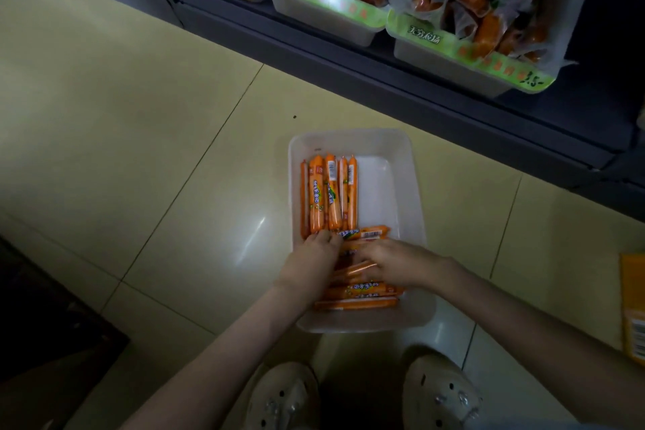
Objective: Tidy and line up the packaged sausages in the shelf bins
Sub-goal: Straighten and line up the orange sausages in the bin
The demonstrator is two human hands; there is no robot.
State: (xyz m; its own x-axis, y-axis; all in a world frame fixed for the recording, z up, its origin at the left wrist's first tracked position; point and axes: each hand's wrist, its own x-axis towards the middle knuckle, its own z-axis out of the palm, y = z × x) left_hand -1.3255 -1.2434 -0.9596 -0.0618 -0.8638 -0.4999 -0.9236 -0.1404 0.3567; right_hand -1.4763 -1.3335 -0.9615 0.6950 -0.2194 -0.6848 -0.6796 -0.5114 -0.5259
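Item, far left: we are seeing a dark mat (52, 318) lying on the yellow tiled floor (139, 115).

Item, centre: we are crouching over a translucent plastic bin (408, 164) sitting on the floor, just in front of our two pale clogs (282, 398). Inside it, an upright row of sausages (328, 194) in orange wrappers is lying side by side along the bin's left wall, pointing away from us. A crosswise heap of sausages (359, 295) is filling the near end. The far right part of the bin's bottom is lying bare.

Item, our left hand (310, 262): it is resting at the near ends of the upright row, fingertips curled down against them; we cannot tell whether it is gripping anything.

Item, our right hand (394, 263): it is lying flat over the crosswise heap, fingers pressing on the wrappers; whether it is closing round one, we cannot tell.

Item, upper right: two shelf bins with green labels are standing on the dark shelf (384, 80), the left shelf bin (324, 16) holding a few packs, the right shelf bin (450, 63) heaped with clear-wrapped sausages.

Item, far right edge: a yellow package (633, 307) is lying on the floor.
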